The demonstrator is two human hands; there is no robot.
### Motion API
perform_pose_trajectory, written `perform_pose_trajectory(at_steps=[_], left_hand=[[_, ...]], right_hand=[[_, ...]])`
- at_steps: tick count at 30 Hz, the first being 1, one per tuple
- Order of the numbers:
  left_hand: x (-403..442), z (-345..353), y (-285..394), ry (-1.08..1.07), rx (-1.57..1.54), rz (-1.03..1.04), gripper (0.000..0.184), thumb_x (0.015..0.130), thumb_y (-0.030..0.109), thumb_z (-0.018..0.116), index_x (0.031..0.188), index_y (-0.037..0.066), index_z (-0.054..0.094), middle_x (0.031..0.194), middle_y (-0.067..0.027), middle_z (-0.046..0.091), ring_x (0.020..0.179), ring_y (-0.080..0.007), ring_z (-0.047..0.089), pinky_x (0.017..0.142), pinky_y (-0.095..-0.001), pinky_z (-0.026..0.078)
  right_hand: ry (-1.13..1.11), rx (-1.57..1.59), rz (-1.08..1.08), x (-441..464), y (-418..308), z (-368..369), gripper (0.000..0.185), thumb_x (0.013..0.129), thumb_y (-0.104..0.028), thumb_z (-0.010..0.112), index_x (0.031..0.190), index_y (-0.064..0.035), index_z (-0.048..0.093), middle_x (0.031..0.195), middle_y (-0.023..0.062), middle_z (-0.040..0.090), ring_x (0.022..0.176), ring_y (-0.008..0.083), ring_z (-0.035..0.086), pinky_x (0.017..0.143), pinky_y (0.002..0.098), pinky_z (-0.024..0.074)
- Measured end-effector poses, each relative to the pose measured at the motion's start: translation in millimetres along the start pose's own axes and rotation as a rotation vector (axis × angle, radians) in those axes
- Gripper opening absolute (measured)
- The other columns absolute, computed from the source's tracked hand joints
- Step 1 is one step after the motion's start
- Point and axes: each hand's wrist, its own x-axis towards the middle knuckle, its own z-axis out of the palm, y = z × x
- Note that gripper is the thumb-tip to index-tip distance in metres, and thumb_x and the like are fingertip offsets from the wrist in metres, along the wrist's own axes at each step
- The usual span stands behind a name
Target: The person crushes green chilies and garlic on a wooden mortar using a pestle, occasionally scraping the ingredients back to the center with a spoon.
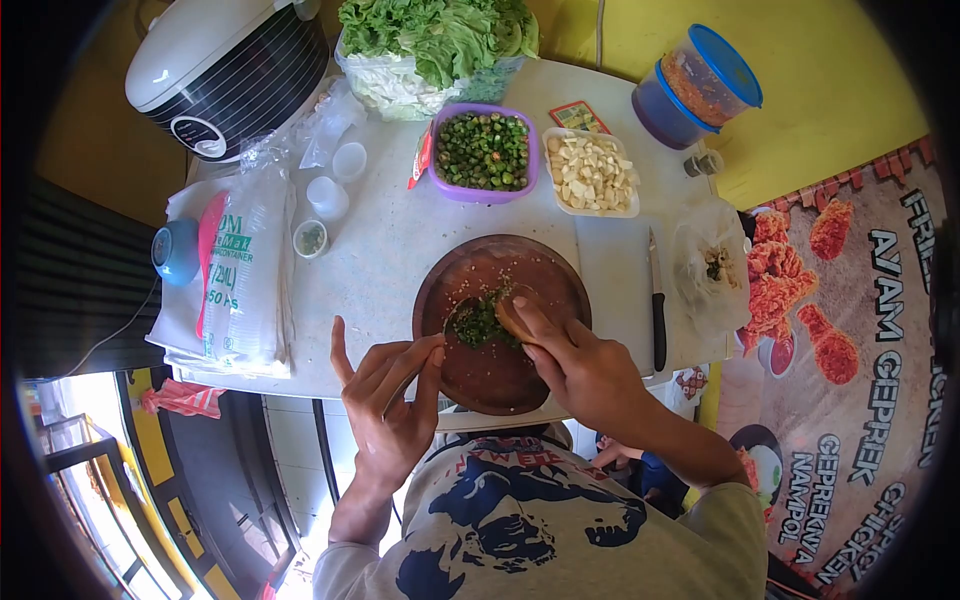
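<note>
A round brown wooden mortar (555,275) sits at the table's front edge, with crushed green chillies (478,322) and pale seeds in its middle. My right hand (585,365) is closed round a wooden pestle (512,318), whose head presses at the right side of the green mash. At the mortar's left rim, my left hand (390,400) pinches the thin handle of a metal spoon (402,388). The spoon's bowl reaches the left side of the mash, partly hidden by it. The left hand's little finger sticks up, away from the spoon.
Behind the mortar are a purple tub of cut green chillies (537,160) and a tray of peeled garlic (597,175). A black-handled knife (658,320) lies right. Plastic packs (245,300), small cups (327,198) and a rice cooker (225,75) stand left. Another person's hand (612,453) shows below.
</note>
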Motion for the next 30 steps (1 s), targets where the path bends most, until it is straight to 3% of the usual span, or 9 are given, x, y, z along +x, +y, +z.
perform_pose_trajectory(at_steps=[7,10,12,13,16,20,23,26,30], left_hand=[[-1.7,-0.1,-3.3,-0.012,-0.006,0.008,0.016,0.085,0.002,0.077,0.099,0.008,0.079,0.081,-0.0016,0.077,0.078,-0.0141,0.072,0.124,-0.0576,0.017],[3.1,0.0,-1.9,-0.012,-0.008,0.023,0.015,0.085,0.002,0.077,0.099,0.008,0.079,0.083,-0.0005,0.077,0.079,-0.0138,0.072,0.124,-0.0578,0.016],[2.2,0.3,-3.1,-0.007,-0.003,0.046,0.015,0.085,0.002,0.077,0.099,0.008,0.079,0.084,-0.0007,0.078,0.079,-0.0139,0.072,0.124,-0.0578,0.015],[1.8,0.2,-3.7,0.004,-0.006,0.044,0.015,0.085,0.002,0.077,0.099,0.008,0.079,0.084,-0.0007,0.078,0.079,-0.0139,0.072,0.124,-0.0578,0.015],[-1.3,0.4,-3.6,0.004,0.007,0.031,0.015,0.085,0.002,0.077,0.098,0.009,0.079,0.084,-0.0009,0.078,0.08,-0.014,0.072,0.125,-0.0577,0.014],[-1.1,2.3,-1.6,0.011,-0.005,0.007,0.015,0.085,0.002,0.077,0.098,0.009,0.08,0.084,-0.001,0.078,0.08,-0.014,0.072,0.125,-0.0582,0.014],[-1.6,1.9,-2.3,0.016,-0.007,-0.003,0.015,0.085,0.002,0.077,0.098,0.009,0.08,0.084,-0.0013,0.078,0.08,-0.0143,0.073,0.125,-0.0584,0.014],[-0.6,3.9,-1.1,0.003,-0.009,-0.003,0.015,0.085,0.002,0.077,0.098,0.009,0.08,0.084,-0.0018,0.078,0.079,-0.0147,0.073,0.125,-0.0582,0.014],[0.0,4.1,-1.0,0.006,-0.002,0.026,0.015,0.085,0.002,0.077,0.098,0.009,0.079,0.084,-0.0023,0.078,0.079,-0.0151,0.073,0.125,-0.0579,0.014]], right_hand=[[-0.321,-0.151,0.128,33.7,-9.7,-30.0,0.056,0.102,-0.022,0.06,0.154,-0.0139,0.043,0.097,0.0199,0.071,0.069,0.0355,0.068,0.055,0.0457,0.0549],[-0.398,-0.118,0.077,48.8,9.7,-34.0,0.053,0.104,-0.024,0.058,0.154,-0.0133,0.043,0.078,0.0155,0.067,0.059,0.0309,0.065,0.053,0.0446,0.0529],[-0.276,0.452,0.101,46.0,44.8,-29.2,0.05,0.108,-0.028,0.053,0.156,-0.0148,0.043,0.065,0.006,0.056,0.05,0.0167,0.055,0.048,0.0344,0.0472],[-0.278,0.444,0.094,41.6,45.2,-39.9,0.05,0.108,-0.028,0.053,0.156,-0.0148,0.043,0.065,0.006,0.056,0.05,0.0167,0.055,0.048,0.0344,0.0472],[-0.368,0.898,0.589,23.3,26.4,-64.8,0.05,0.111,-0.025,0.045,0.159,-0.0107,0.037,0.064,-0.0037,0.043,0.051,0.0041,0.041,0.05,0.0218,0.0388],[-0.176,0.876,0.516,-21.5,15.1,-29.8,0.054,0.11,-0.022,0.049,0.16,-0.0103,0.034,0.073,-0.0001,0.052,0.058,0.0048,0.048,0.057,0.0229,0.043],[-0.004,0.458,0.142,-31.2,-5.0,0.9,0.052,0.109,-0.021,0.051,0.157,-0.0096,0.037,0.086,0.0146,0.067,0.068,0.0187,0.067,0.07,0.0339,0.0538],[0.115,0.442,0.163,-15.2,-13.9,15.4,0.052,0.108,-0.022,0.052,0.156,-0.0099,0.037,0.089,0.0198,0.069,0.075,0.0244,0.072,0.075,0.0382,0.0558],[-0.147,0.817,0.525,10.6,11.5,-20.5,0.052,0.11,-0.026,0.048,0.158,-0.0101,0.035,0.076,0.0058,0.06,0.057,0.0117,0.058,0.058,0.0293,0.0508]])
